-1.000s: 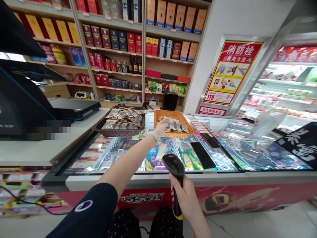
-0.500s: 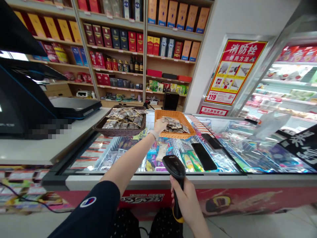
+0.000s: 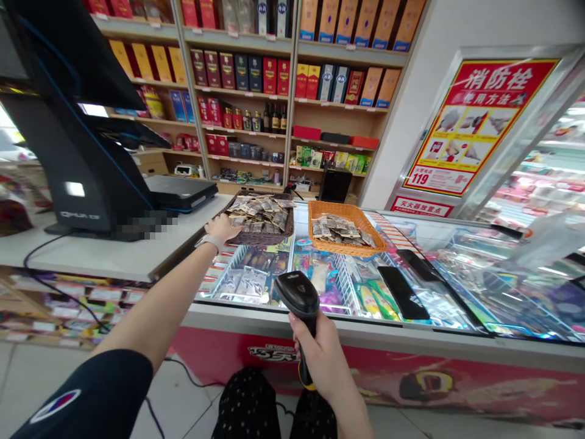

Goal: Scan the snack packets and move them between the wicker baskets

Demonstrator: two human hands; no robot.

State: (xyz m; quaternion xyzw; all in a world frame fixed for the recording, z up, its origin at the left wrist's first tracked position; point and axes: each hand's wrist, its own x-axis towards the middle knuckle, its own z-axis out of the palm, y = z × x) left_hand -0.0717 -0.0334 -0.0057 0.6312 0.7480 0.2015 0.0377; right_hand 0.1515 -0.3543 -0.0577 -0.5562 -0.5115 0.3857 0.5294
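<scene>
In the head view my right hand (image 3: pixel 315 347) is wrapped round the handle of a black barcode scanner (image 3: pixel 299 296), held upright in front of the freezer. My left hand (image 3: pixel 222 229) reaches forward to the left side of a dark brown wicker basket (image 3: pixel 262 238), its fingers apart at the rim beside the small packets (image 3: pixel 260 213). Nothing shows in that hand, though its fingertips are partly hidden. An orange wicker basket (image 3: pixel 347 246) with similar packets (image 3: pixel 340 229) stands to the right, untouched.
Both baskets rest on the glass top of a chest freezer (image 3: pixel 365 338). Two dark phones (image 3: pixel 403 292) lie on the glass at right. A black checkout terminal (image 3: pixel 98 152) stands on the left counter (image 3: pixel 105 262). Cables run along the floor. Shelves of boxes (image 3: pixel 247 76) stand behind.
My left hand has moved left from the packets in the orange basket to the dark brown basket. The view has turned left. The scanner stays in my right hand.
</scene>
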